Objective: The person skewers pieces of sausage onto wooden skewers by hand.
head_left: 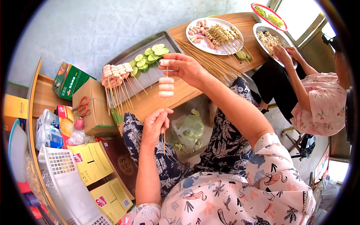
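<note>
My left hand [154, 125] grips a thin wooden skewer [164, 138], holding it upright above my lap. Several pale pink small sausages [166, 87] are threaded crosswise on its upper part. At the skewer's tip, my right hand [183, 68] pinches another small sausage [164, 62] between thumb and fingers. Behind my hands, a metal tray [123, 56] bears a pile of finished sausage skewers [117, 73] and skewers of green cucumber slices [144, 60]. Loose bare skewers [210, 60] lie on the wooden table to the right of the tray.
A white plate [192, 40] holds sausages and other skewers. Beyond it, a co-worker's hands [283, 54] reach into a white bowl [258, 29]. Left stand a cardboard box [93, 101] with red scissors [83, 106], a green box [71, 80] and yellow boxes [92, 161]. A plastic bag [187, 127] lies below.
</note>
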`<action>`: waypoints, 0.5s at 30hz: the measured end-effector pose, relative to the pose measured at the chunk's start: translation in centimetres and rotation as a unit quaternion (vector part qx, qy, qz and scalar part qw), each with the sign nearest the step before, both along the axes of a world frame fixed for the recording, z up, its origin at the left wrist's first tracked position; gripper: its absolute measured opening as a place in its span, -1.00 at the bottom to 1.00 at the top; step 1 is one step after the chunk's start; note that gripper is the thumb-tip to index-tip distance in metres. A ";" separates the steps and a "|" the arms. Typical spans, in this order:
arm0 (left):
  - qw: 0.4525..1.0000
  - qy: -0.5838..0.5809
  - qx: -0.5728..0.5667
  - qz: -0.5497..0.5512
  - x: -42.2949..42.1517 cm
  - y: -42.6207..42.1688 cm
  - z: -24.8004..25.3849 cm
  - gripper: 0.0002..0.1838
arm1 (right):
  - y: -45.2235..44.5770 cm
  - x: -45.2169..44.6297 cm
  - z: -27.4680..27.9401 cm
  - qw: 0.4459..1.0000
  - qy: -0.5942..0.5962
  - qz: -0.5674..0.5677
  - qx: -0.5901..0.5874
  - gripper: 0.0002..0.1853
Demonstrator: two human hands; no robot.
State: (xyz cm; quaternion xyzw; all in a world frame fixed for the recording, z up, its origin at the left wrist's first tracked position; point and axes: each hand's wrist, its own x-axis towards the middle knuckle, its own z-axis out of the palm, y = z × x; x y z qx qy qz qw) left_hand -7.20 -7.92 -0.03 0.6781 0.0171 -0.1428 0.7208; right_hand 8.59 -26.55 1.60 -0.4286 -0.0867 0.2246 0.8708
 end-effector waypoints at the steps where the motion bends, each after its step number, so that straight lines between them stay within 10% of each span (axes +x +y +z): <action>1: 1.000 0.000 0.000 0.001 0.0 0.0 0.0 -0.73 | 0.0 0.0 0.0 1.000 -0.004 0.004 -0.008 -0.69; 15: 1.000 -0.012 0.006 0.009 -0.1 0.1 -0.3 -0.72 | 0.0 -0.9 0.6 0.997 -0.031 0.024 -0.066 -0.63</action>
